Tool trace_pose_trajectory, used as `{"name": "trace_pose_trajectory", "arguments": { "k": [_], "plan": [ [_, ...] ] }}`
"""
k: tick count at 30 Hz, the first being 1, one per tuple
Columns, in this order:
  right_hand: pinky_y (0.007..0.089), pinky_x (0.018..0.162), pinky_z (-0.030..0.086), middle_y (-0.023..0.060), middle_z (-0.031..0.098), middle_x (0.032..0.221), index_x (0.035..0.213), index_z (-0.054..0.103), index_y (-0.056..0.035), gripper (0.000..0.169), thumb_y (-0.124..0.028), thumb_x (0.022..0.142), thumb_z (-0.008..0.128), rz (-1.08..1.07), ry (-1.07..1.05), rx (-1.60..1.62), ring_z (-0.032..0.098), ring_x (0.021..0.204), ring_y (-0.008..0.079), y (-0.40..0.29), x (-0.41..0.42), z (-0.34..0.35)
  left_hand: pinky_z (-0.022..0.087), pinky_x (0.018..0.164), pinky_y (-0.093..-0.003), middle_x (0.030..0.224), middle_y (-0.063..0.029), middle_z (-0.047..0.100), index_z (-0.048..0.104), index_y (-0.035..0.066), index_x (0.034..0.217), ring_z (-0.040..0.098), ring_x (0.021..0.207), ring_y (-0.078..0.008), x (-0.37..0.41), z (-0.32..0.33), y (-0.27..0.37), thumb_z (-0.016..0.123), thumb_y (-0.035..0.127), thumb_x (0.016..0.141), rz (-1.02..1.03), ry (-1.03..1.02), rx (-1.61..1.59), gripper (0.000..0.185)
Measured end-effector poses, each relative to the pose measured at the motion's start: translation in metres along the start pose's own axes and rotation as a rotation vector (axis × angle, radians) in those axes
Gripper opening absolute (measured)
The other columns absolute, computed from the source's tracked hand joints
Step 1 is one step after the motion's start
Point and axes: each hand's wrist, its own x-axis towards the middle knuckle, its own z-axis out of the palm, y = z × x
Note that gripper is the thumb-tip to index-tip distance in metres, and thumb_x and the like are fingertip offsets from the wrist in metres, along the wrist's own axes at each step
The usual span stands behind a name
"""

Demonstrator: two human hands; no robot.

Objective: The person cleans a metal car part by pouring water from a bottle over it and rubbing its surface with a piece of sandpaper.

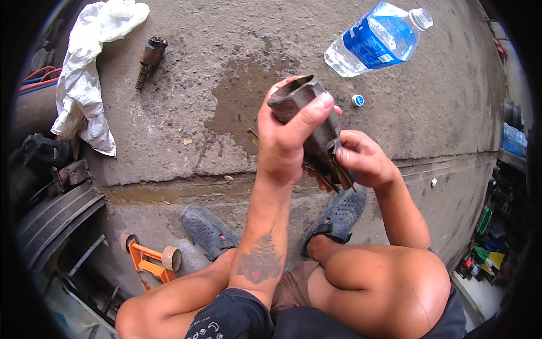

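Observation:
My left hand [281, 135] is wrapped around a dark, worn metal cylindrical housing [313, 137], its thumb along the side. The housing is tilted, its wide hollow end pointing up and away from me. Around its narrower lower end my right hand [364, 159] has its fingers closed, beside several thin brown strips or prongs [341, 176] that stick out downward. The right fingers partly hide that end, so how the strips are attached cannot be seen. A smaller rusty metal part [150, 61] with a stepped, narrow end lies on the concrete at the far left.
An uncapped clear plastic bottle [372, 40] with a blue label is at the far right, its cap [358, 100] nearby. Wet patch [245, 97] on the concrete floor [178, 123]. White cloth [82, 80], tyre [59, 220] and orange wheeled frame [148, 262] are on the left.

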Motion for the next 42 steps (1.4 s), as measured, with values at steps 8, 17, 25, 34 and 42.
{"name": "trace_pose_trajectory", "arguments": {
  "k": [8, 17, 25, 34, 42],
  "plan": [
    [0.0311, 0.08, 0.056, 0.0075, 0.075, 0.098, 0.104, 0.073, 0.0013, 0.029, -0.006, 0.079, 0.086, 0.167, -0.1, -0.165, 0.071, 0.085, 0.0151, -0.015, 0.02, -0.023, 0.06, 0.082, -0.0401, 0.102, -0.0144, 0.069, 0.056, 0.0, 0.125, 0.071, 0.09, -0.025, 0.0, -0.001, -0.009, 0.076, 0.015, 0.083, 0.07, -0.002, 0.221, 0.049],
    [0.0296, 0.082, 0.055, 0.0048, 0.076, 0.098, 0.102, 0.074, -0.0011, 0.035, -0.001, 0.071, 0.091, 0.117, -0.12, -0.173, 0.07, 0.09, 0.0127, -0.008, 0.022, -0.029, 0.057, 0.083, -0.0316, 0.102, -0.0119, 0.069, 0.056, -0.001, 0.124, 0.069, 0.088, -0.0179, -0.003, -0.007, 0.0, 0.081, 0.014, 0.078, -0.012, -0.175, 0.072, 0.054],
    [0.0256, 0.069, 0.049, -0.0009, 0.071, 0.085, 0.09, 0.077, -0.0019, 0.026, -0.017, 0.076, 0.092, 0.091, 0.099, -0.48, 0.06, 0.078, 0.0057, 0.008, 0.026, -0.033, 0.058, 0.078, -0.0312, 0.098, -0.0094, 0.069, 0.057, -0.002, 0.121, 0.069, 0.086, -0.0165, 0.003, 0.004, -0.02, 0.081, 0.007, 0.081, 0.282, 0.148, 0.43, 0.047],
    [0.03, 0.085, 0.054, 0.0026, 0.074, 0.1, 0.096, 0.071, -0.0037, 0.028, 0.001, 0.075, 0.088, 0.05, -0.136, -0.156, 0.068, 0.1, 0.0129, 0.006, 0.024, -0.045, 0.057, 0.083, -0.0338, 0.101, -0.0132, 0.07, 0.056, -0.002, 0.125, 0.07, 0.088, -0.0187, 0.006, -0.021, -0.009, 0.079, 0.018, 0.079, -0.113, -0.301, 0.024, 0.055],
    [0.0297, 0.077, 0.055, 0.0033, 0.075, 0.088, 0.097, 0.076, -0.0006, 0.026, -0.012, 0.078, 0.09, 0.053, 0.019, -0.43, 0.068, 0.083, 0.0104, 0.016, 0.029, -0.037, 0.057, 0.077, -0.0299, 0.097, -0.0092, 0.07, 0.057, -0.001, 0.122, 0.069, 0.084, -0.0152, 0.008, -0.008, -0.02, 0.079, 0.007, 0.082, 0.296, 0.013, 0.495, 0.047]
  ]
}}
